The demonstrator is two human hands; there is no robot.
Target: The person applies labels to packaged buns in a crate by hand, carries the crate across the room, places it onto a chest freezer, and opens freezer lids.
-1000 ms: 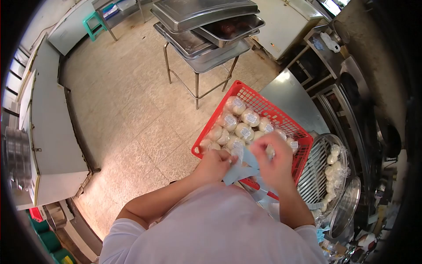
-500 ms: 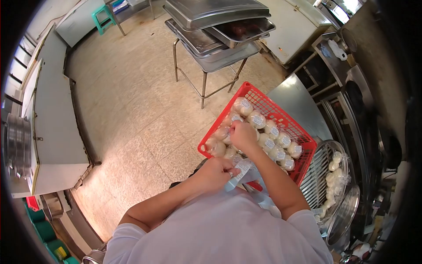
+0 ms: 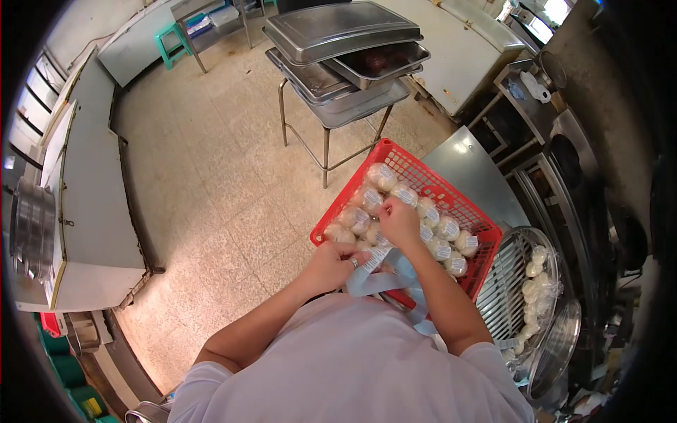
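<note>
A red plastic basket (image 3: pixel 446 182) in front of me holds rows of round white buns (image 3: pixel 381 176) in clear wrap, most with a printed white label on top. My left hand (image 3: pixel 337 264), wearing a ring, is closed on a pale-blue strip of labels (image 3: pixel 374 283) at the basket's near edge. The strip hangs and curls down towards my shirt. Over the middle of the buns is my right hand (image 3: pixel 400 224), its thumb and forefinger pinched together. Whatever lies between those fingertips is too small to make out.
A round rack (image 3: pixel 498 299) with more white buns (image 3: pixel 530 296) under plastic stands right of the basket. Beyond the basket, metal trays (image 3: pixel 342 32) are stacked on a stool. White cabinets (image 3: pixel 95 204) line the left, and stove equipment (image 3: pixel 564 176) the right.
My right hand has shifted slightly right over the buns. My left hand has moved a little left and up with the label strip, more of which now shows. The view has tilted slightly.
</note>
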